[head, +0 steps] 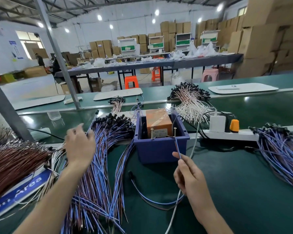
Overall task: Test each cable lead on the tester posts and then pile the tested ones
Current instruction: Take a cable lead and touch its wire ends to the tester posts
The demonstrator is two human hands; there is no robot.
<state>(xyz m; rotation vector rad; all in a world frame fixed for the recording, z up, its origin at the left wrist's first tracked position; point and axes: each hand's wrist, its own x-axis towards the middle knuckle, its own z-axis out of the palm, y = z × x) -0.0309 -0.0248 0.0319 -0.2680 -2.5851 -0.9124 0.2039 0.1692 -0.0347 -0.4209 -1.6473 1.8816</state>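
Note:
A blue bin [161, 149] holds an orange tester box [158, 123] with two upright screw posts [175, 132] at its front. My right hand [189, 176] pinches a blue-and-brown cable lead [178, 148], whose bare end touches the right post. The rest of that lead loops on the mat below the bin, ending in a black connector [130, 174]. My left hand [79, 147] hovers over a big pile of blue-and-brown leads [101, 166] left of the bin, fingers spread and blurred; whether it holds a lead is unclear.
Another pile of blue leads [281, 149] lies at the right. A white power strip [230, 134] with an orange plug sits behind it. White-and-pink leads [189, 102] lie behind the bin, brown leads [15, 159] at far left. A white cord [193, 149] crosses the green mat.

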